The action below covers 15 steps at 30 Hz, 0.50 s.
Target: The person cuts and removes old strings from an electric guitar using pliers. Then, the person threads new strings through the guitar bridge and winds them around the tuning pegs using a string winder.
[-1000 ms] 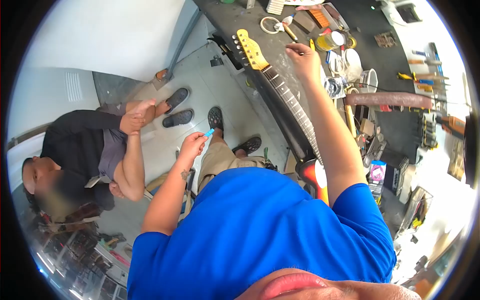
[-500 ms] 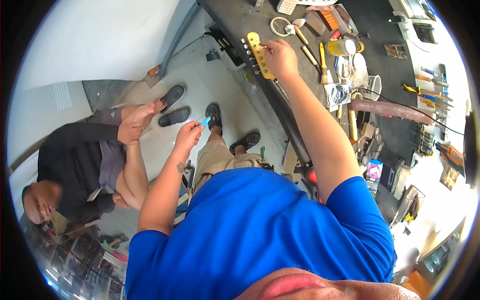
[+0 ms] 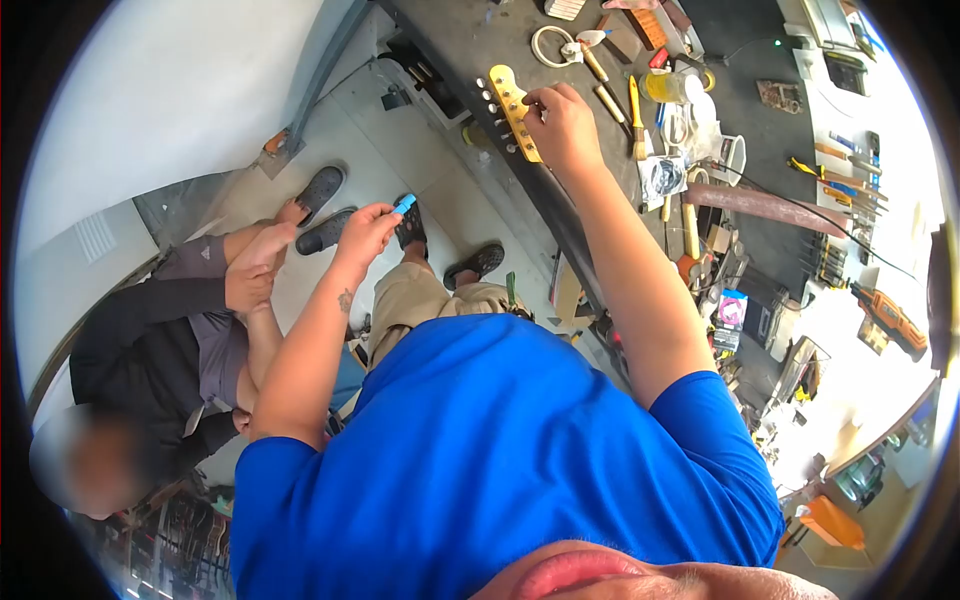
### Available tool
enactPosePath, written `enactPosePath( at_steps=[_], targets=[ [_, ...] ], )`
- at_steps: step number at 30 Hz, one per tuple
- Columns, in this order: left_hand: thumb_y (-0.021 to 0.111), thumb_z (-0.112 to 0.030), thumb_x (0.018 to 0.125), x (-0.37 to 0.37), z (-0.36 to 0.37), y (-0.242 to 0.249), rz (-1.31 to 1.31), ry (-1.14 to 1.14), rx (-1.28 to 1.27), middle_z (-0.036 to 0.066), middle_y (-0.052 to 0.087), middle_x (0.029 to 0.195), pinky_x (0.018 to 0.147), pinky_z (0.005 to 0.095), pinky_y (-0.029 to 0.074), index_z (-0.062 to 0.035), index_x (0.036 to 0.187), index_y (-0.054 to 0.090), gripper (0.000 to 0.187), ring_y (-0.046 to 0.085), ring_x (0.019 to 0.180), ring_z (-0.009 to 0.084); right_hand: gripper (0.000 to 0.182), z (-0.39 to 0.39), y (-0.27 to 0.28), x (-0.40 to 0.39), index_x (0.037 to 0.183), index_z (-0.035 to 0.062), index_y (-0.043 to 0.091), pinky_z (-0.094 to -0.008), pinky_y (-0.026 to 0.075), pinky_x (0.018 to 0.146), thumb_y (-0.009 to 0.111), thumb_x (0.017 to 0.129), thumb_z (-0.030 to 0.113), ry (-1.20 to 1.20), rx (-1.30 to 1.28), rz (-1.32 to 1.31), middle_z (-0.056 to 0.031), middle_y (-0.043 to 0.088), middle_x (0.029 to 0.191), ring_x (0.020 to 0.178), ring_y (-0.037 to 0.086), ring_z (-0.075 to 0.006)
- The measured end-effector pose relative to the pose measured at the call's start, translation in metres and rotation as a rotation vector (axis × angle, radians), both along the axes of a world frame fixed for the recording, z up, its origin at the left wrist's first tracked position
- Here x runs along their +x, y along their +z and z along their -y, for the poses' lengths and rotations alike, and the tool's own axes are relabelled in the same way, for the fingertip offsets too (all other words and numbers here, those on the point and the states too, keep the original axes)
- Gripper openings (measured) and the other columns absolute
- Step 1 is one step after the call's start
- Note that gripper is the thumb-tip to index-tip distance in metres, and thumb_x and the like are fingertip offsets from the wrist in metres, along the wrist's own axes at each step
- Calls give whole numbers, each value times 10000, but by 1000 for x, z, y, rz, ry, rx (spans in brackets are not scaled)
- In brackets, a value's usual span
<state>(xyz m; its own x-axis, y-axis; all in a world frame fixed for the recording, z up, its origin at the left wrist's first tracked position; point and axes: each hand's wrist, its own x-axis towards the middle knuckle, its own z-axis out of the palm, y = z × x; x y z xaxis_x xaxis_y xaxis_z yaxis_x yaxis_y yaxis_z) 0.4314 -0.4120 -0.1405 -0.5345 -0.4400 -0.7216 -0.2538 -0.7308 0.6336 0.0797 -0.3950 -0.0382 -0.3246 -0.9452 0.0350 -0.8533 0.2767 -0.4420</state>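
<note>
A yellow guitar headstock with a row of metal tuning pegs along its left side lies at the bench edge. My right hand is over its right side, fingers curled and pinched close to the tuner posts. Whether a string is between those fingertips is too small to tell. Over the floor, apart from the guitar, my left hand is closed around a small light-blue piece with a stepped end. The guitar's neck is mostly hidden by my right arm and the bench edge.
On the dark workbench are a roll of tape, a yellow-handled brush, a jar and a long brown rod. Another person in a black top sits at the left, near the slippers.
My left hand has moved forward and turned the light-blue piece slightly. My right fingers have shifted a little along the headstock. The whole view has shifted slightly.
</note>
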Motion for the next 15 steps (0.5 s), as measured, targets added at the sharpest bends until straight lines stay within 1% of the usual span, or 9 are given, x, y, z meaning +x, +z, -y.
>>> enactPosePath(
  at_steps=[3,6,12,15],
  targets=[
    [657,-205,984,1,3,-2,-3,-5,15,-60,505,693,484,209,283,-29,1071,645,197,393,541,22,181,2,4,4,1005,80,755,-448,556,816,673,848,115,-9,53,-13,-142,660,981,930,670,-355],
    [659,-205,984,2,5,-6,6,-21,29,-62,505,695,484,206,282,-30,1073,645,197,390,542,20,184,3,-5,1,1009,85,757,-449,559,815,659,860,131,-14,40,-30,-142,664,993,925,674,-354],
    [667,-203,982,9,11,-12,-15,16,46,-68,504,693,476,204,266,-39,1066,646,186,388,544,15,186,5,-12,2,999,92,759,-452,566,799,633,879,161,21,63,-77,-136,672,1003,897,681,-359],
    [670,-203,981,11,16,-15,-18,23,36,-70,502,691,474,201,260,-41,1063,646,184,388,545,13,175,3,-12,8,990,85,755,-459,566,795,645,878,163,6,78,-112,-133,672,1001,899,681,-365]
  ],
)
